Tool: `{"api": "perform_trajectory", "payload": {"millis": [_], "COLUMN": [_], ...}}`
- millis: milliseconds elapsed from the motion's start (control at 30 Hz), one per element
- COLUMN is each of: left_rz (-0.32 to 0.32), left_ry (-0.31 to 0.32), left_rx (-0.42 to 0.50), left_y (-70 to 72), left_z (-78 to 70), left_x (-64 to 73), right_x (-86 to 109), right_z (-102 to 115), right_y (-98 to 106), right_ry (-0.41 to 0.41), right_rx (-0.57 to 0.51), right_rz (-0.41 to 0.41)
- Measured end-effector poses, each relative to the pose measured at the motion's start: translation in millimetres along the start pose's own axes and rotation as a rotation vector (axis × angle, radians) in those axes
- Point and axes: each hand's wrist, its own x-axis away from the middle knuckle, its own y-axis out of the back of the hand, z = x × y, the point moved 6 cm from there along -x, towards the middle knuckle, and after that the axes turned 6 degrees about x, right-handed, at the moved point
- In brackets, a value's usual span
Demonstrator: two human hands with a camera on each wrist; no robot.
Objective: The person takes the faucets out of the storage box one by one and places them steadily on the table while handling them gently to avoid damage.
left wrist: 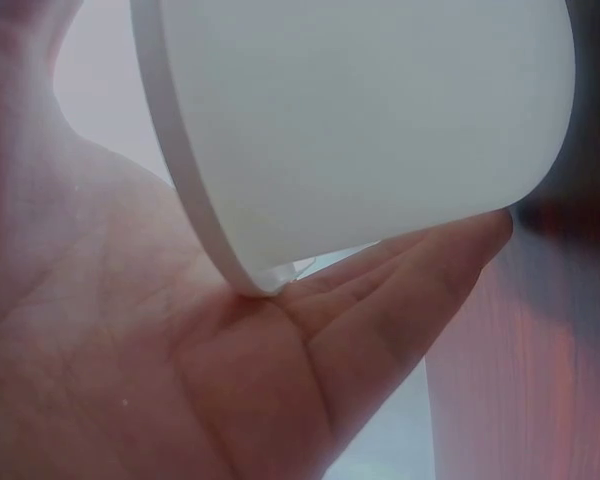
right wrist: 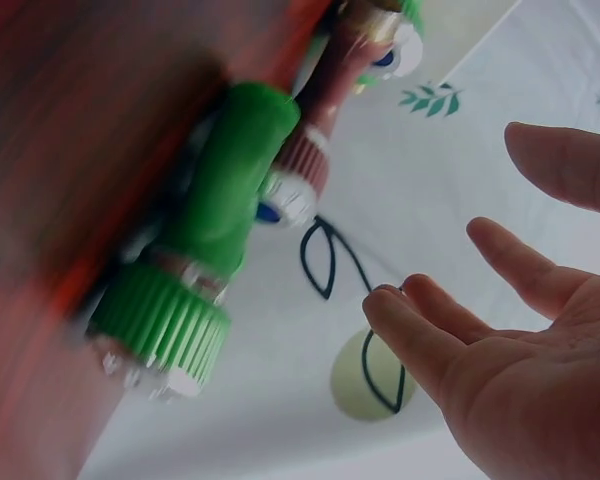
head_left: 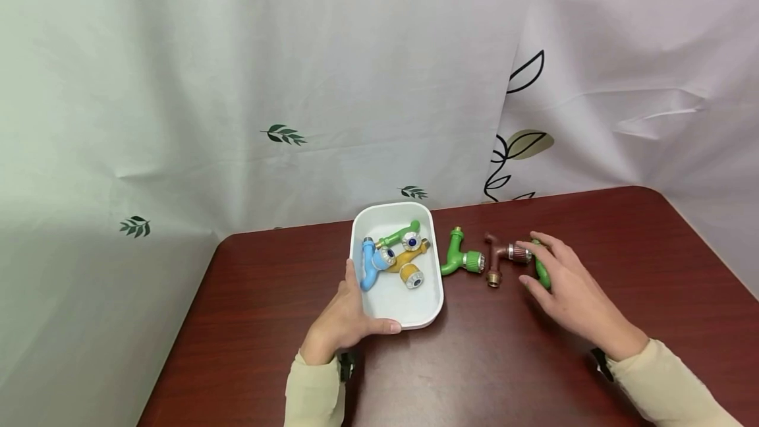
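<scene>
In the head view my left hand (head_left: 342, 317) rests against a white tray (head_left: 398, 305), its thumb along the near rim and its straight fingers along the left side. The left wrist view shows those fingers (left wrist: 410, 310) touching the outer wall. Inside the tray lie a blue faucet (head_left: 369, 262), a yellow faucet (head_left: 409, 265) and a green faucet (head_left: 394, 237). My right hand (head_left: 569, 285), fingers spread, hovers over another green faucet (head_left: 542, 267), which it partly hides. The right wrist view shows a gap between the hand (right wrist: 540, 350) and this faucet (right wrist: 225, 190).
Between the tray and my right hand, a green faucet (head_left: 455, 259) and a dark red faucet (head_left: 498, 257) lie on the brown table (head_left: 474, 368). A white curtain (head_left: 356, 84) with printed leaves hangs behind the table's back edge.
</scene>
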Motion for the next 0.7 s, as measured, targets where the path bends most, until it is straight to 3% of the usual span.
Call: {"api": "perform_trajectory", "payload": {"millis": [333, 700], "left_rz": [0.002, 0.004], "left_ry": [-0.005, 0.005], "left_rx": [0.006, 0.014], "left_y": [-0.9, -0.4], "left_z": [0.6, 1.6], "left_x": [0.0, -0.8], "right_x": [-6.2, -22.7], "right_z": [20.1, 44.3], "right_y": [-9.7, -17.9], "right_ry": [0.010, 0.066], "right_rx": [-0.032, -0.061], "right_rz": [0.027, 0.002]}}
